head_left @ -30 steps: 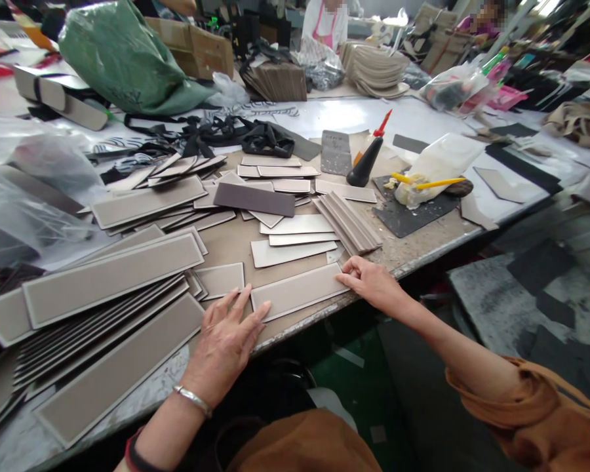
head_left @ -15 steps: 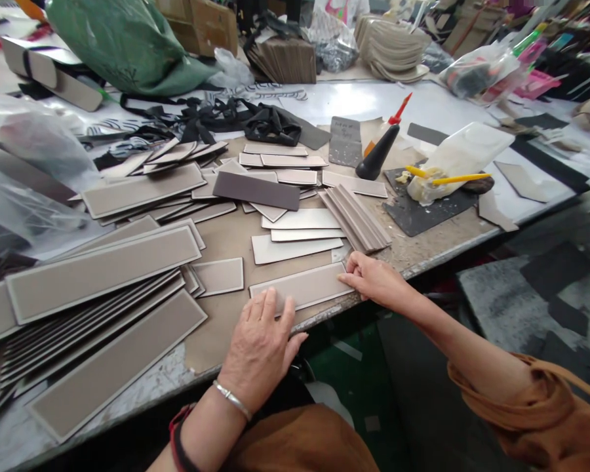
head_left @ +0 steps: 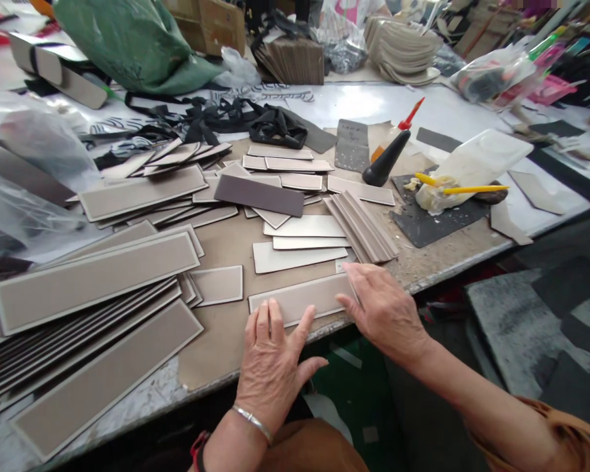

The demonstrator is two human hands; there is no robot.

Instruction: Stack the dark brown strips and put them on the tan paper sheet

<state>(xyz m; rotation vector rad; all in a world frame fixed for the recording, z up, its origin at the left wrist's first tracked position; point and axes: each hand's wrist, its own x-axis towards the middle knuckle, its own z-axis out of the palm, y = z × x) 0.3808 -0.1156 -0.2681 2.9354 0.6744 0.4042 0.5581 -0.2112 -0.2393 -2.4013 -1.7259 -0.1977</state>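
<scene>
Lying flat, beige strip, long axis sideways

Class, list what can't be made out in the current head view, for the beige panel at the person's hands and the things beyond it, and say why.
All in the head view:
Beige panel, right end: partly covered by the right hand.
Its underside: turned down.
Grey card, writing: too small and blurred.
Green bag, top: cut off by the upper edge.

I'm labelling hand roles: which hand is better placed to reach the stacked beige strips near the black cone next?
Probably the right hand: it sits close to the stacked beige strips, while the left hand is farther away, over the beige panel.
</scene>
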